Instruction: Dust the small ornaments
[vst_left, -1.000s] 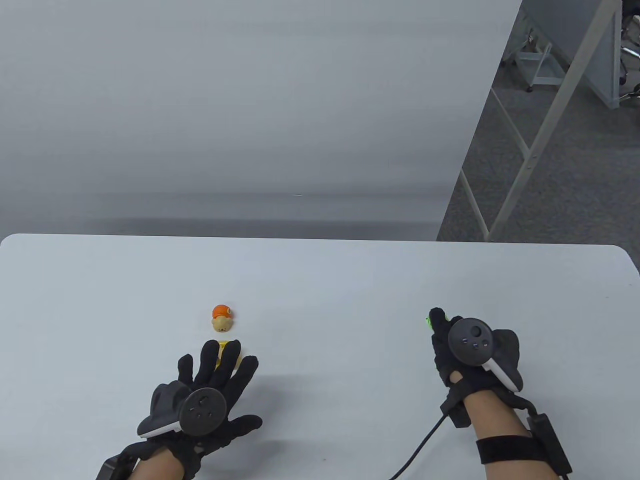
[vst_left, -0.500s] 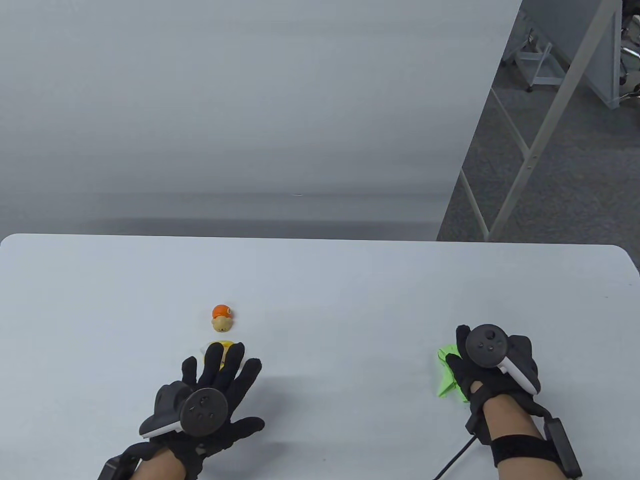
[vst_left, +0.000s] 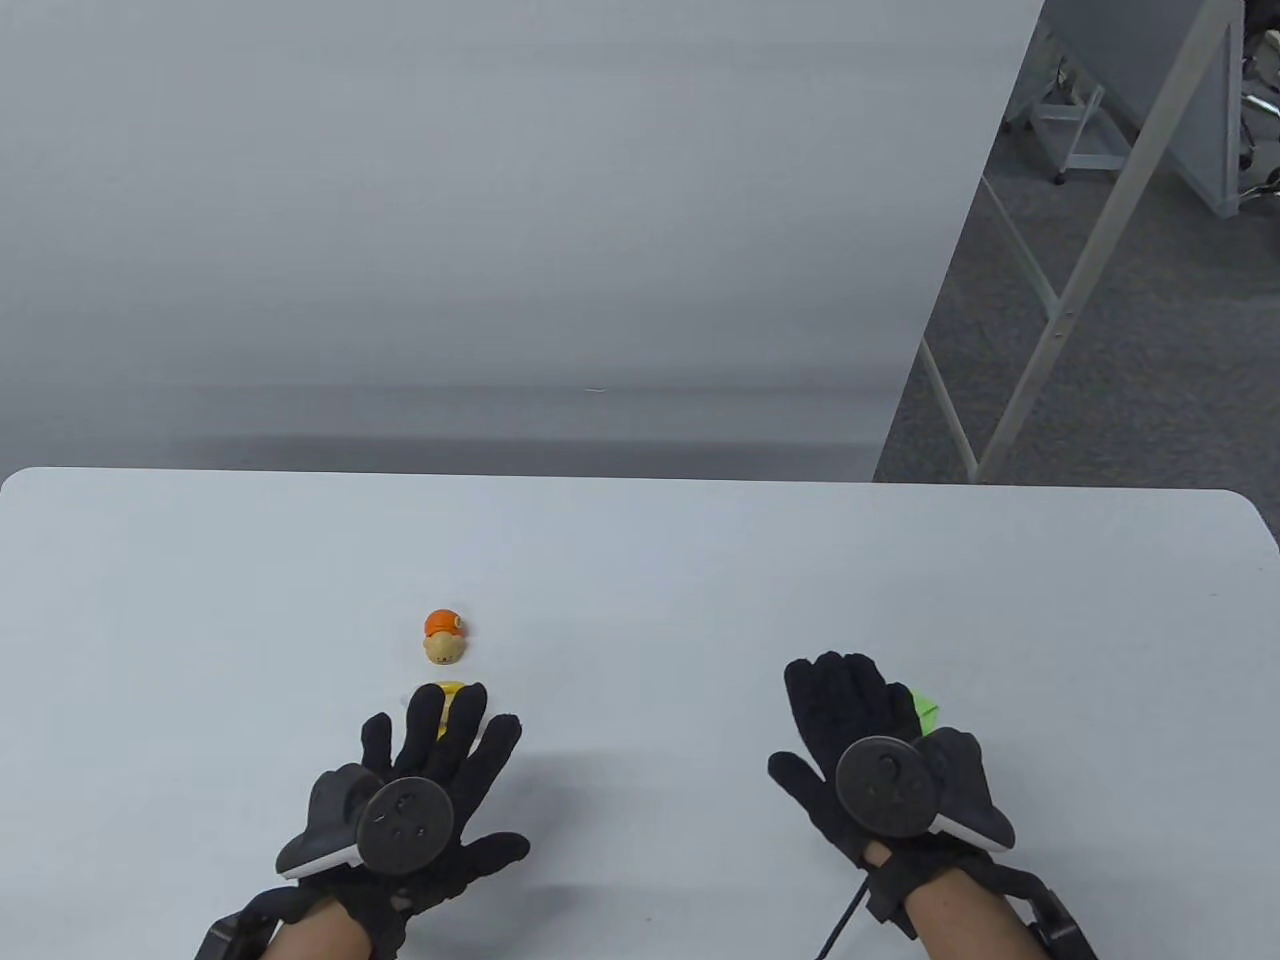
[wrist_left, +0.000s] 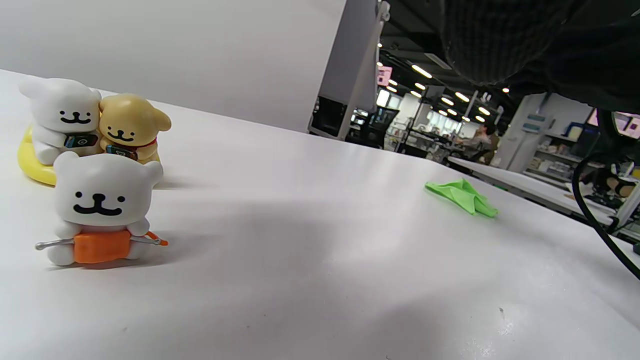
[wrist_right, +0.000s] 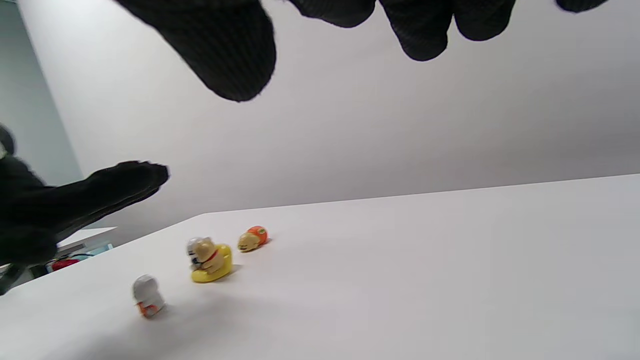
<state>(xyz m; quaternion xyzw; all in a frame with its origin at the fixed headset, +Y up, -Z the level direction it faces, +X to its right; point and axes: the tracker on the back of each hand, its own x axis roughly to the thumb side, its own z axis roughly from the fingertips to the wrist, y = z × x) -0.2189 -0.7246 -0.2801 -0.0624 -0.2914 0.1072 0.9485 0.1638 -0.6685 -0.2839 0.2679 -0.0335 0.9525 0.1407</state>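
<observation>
Three small glossy figurines stand on the smooth white table (vst_left: 640, 560). The white bear ornament (wrist_left: 100, 207) is rounded and hard-looking, with a black painted face, and holds an orange block with thin grey rods sticking out at each side. Just behind it in the left wrist view, the yellow-ring ornament (wrist_left: 90, 132) pairs a white bear and a tan dog seated together on a yellow ring-shaped base. The orange-shell ornament (vst_left: 444, 637) is a tan face under a round orange cap, and it lies furthest from both hands.

The left hand (vst_left: 420, 780), in a black knit glove with a dark round tracker on its back, is spread flat with the fingers fanned apart and holding nothing. Its fingertips (vst_left: 468, 700) lie over the yellow-ring ornament in the table view, hiding most of it; whether they touch it cannot be told. The orange-shell ornament sits just beyond those fingertips.

The right hand (vst_left: 870, 760) is likewise open, palm down, its fingers straight and close side by side, gripping nothing. The green cloth (vst_left: 926, 708), a thin crumpled piece with folded ridges, lies on the table just beside the outer edge of this hand, partly hidden by it. In the right wrist view the gloved fingers (wrist_right: 225, 55) hang free above the table, with all three ornaments well to the hand's left.
</observation>
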